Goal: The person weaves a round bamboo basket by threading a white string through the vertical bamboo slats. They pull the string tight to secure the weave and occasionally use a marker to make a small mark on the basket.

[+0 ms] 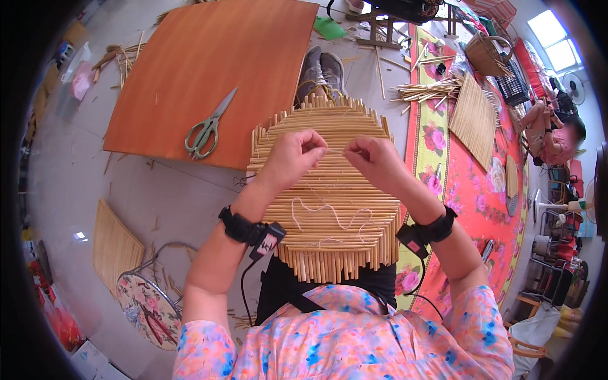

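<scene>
White thread point(335, 151) spans the pinched fingertips of left hand point(291, 158) and right hand point(380, 163); just beneath them lies the stick panel point(335, 248). I'd keep tension gentle and even, and the slack below clear of stick ends.

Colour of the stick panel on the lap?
The stick panel is golden tan, best seen in the head view.

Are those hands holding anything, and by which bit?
A thin pale string: the left hand and right hand each pinch it, with a short stretch showing between them. Whether they have its ends cannot be told.
</scene>
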Available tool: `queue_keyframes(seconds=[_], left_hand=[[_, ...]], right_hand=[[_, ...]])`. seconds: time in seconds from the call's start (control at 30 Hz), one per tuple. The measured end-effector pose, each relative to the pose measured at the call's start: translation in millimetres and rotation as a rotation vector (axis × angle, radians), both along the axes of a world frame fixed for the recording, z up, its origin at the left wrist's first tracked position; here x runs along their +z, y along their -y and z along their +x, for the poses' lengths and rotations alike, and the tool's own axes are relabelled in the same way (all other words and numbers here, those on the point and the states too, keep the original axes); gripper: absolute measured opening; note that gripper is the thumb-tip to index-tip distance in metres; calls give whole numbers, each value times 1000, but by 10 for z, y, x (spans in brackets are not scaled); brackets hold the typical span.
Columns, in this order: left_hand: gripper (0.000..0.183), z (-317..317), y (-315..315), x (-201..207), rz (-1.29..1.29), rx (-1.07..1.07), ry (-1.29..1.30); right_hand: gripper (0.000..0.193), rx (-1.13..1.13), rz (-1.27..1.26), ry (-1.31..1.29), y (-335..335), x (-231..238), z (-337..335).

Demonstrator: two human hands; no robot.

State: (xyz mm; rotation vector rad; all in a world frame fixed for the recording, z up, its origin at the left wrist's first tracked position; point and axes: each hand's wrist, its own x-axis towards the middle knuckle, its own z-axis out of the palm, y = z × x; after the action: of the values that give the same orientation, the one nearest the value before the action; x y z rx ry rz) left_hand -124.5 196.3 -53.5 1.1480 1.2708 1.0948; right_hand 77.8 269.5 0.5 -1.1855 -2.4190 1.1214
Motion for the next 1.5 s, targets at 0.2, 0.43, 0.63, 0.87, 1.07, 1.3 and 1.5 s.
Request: queue_keyframes(seconds=[0.2, 0.43, 0.63, 0.87, 1.07, 1.3, 1.5], left_hand=[[14, -21, -628, -162, 210, 173, -433], [16, -20, -1197, -550, 227, 217, -625], [15, -4, -1265, -660, 150, 243, -743], [15, -31, -1225, -647, 186, 240, -733], [16, -43, -1263, -663, 172, 240, -739], [15, -39, -1245, -668, 180, 251, -719], [14, -39, -1252, -687, 176, 245, -733]], right_hand=[[17, -93, 77, -15, -610, -268, -88], [17, -124, 270, 39, -1154, -614, -145], [19, -132, 173, 179, -1259, -668, -154], [17, -140, 199, 212, -1310, -690, -186], [19, -133, 59, 231, -1444, -671, -134], [24, -185, 18, 305, -1478, -568, -113], [26, -147, 172, 303, -1374, -654, -122]])
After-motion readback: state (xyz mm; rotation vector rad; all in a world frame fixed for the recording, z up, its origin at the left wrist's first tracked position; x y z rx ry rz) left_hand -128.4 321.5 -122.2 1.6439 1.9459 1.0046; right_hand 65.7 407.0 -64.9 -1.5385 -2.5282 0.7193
